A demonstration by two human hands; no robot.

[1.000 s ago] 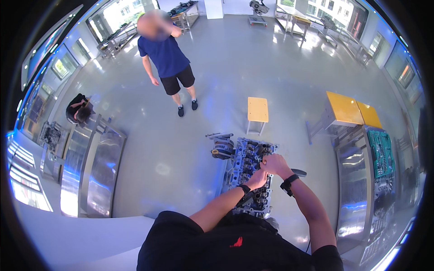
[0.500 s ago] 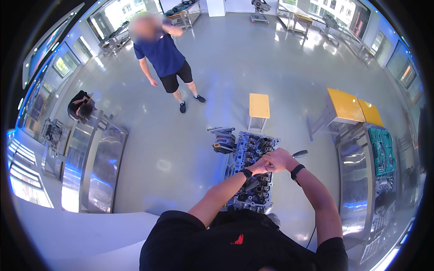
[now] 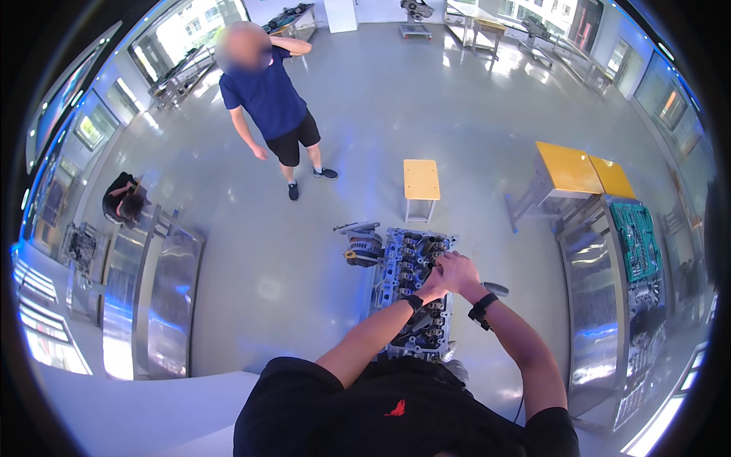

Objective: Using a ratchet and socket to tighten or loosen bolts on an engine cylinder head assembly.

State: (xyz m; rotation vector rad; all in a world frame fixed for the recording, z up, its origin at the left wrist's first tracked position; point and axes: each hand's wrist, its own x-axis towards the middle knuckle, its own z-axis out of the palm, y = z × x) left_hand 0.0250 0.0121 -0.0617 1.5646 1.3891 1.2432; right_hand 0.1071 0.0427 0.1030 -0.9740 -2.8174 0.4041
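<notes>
Engine (image 3: 403, 276): oblong, grey metal, dark recesses along top. Left hand (image 3: 433, 287) and right hand (image 3: 459, 273) meet above; fingers (image 3: 445, 262) closed or apart, I cannot tell.

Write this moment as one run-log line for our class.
left hand: over engine | right hand: over engine, close by left hand | grips: unclear | stool: beyond engine

Right hand (image 3: 460, 271) overlaps left hand (image 3: 434, 286), so we can't tell whether the fingers grip anything. We lose the part of the engine (image 3: 402, 283) under both hands; a black shirt (image 3: 343, 411) covers its near end, and the lower edge cuts that shirt off. We get the standing person (image 3: 269, 107) with head blurred. Bent-over person (image 3: 120, 199), far left, and green tool tray (image 3: 644, 274): too small for detail.
</notes>
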